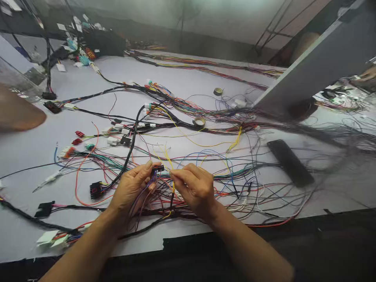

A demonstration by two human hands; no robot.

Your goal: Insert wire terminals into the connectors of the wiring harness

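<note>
Gripping black connector point(159, 169) between closed thumb and fingers: left hand point(132, 186). Right hand point(197, 187) has fingertips pinched together just beside connector (can't tell what's between them); yellow wires point(168, 156) just beyond fingertips.

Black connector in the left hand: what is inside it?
Purple wires seem to enter the black connector from below; the interior itself is covered, partly by the left hand.

Held connector point(159, 169) black; trailing wires point(151, 181) purple. Upright strands point(168, 156) yellow. Small connector point(77, 141) at left red. Looped wire point(77, 173) orange-red. Phone-like slab point(290, 162) black. Surface point(23, 156) pale lilac-grey.
</note>
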